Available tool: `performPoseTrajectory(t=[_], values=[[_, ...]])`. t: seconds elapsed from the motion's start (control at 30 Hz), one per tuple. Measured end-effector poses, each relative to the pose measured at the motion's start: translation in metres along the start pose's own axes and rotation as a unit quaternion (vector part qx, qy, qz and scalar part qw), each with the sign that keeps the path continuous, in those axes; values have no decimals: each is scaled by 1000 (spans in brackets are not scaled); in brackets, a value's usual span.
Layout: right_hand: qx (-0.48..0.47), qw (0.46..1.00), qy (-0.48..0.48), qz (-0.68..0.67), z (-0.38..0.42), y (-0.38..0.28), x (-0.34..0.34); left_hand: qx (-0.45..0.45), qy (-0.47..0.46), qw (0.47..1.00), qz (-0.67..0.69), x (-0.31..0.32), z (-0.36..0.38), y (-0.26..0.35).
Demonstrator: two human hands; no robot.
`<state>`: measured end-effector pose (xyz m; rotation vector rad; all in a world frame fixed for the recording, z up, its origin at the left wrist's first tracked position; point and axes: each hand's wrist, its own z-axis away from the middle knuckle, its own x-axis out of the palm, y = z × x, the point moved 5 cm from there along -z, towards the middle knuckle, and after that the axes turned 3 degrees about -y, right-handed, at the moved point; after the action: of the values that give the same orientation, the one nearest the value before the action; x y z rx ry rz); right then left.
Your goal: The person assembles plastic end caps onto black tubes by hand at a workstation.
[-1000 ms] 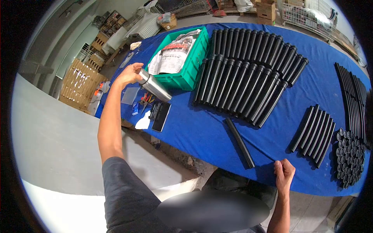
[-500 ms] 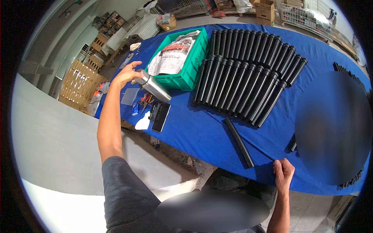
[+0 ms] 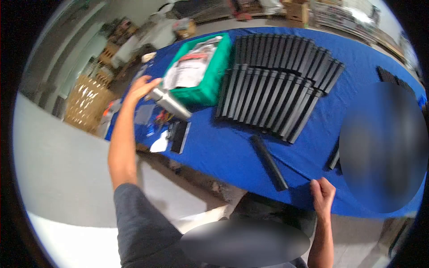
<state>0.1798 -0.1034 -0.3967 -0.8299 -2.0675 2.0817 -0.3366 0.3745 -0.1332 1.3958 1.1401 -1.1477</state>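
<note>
My left hand (image 3: 142, 88) is stretched out at the far left of the table, fingers extended and apart. Its thumb reaches the top of a steel vacuum flask (image 3: 172, 106), which stands beside the green crate. At the table's near edge, my right hand (image 3: 322, 193) is curled into a fist, and whatever it may hold is hidden. A crease in the blue cloth runs to that fist. Just left of it lies a single black tube (image 3: 269, 163). Beyond, many black tubes (image 3: 268, 96) with wider collars at their far ends lie side by side in two rows.
A green crate (image 3: 205, 91) holds newspaper (image 3: 192, 67). Near the flask are a black phone-like device (image 3: 180, 137), white paper (image 3: 160, 143) and red-handled tools (image 3: 163, 117). More black tubes (image 3: 393, 78) lie at the far right, partly behind a blurred patch. Blue cloth (image 3: 214, 156) covers the table.
The whole view has shifted slightly and blurred. My left hand remains at the flask's top, and my right fist stays at the table edge. The tubes lie as before.
</note>
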Motion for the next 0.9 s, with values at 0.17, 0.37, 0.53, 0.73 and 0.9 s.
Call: performPoseTrajectory(t=[0.17,0.37,0.53,0.73,0.9], values=[[-69,997,9,35,-6,-21,-14,123,263,946,144,-6,33,59],[-134,985,56,89,18,-41,-35,138,108,873,455,126,181,166],[-159,914,207,309,17,-53,-120,56,-57,800,595,230,263,208],[-60,800,171,571,-61,-22,-252,24,-35,767,640,264,279,198],[22,784,57,617,-106,6,-264,47,-49,786,615,266,278,204]])
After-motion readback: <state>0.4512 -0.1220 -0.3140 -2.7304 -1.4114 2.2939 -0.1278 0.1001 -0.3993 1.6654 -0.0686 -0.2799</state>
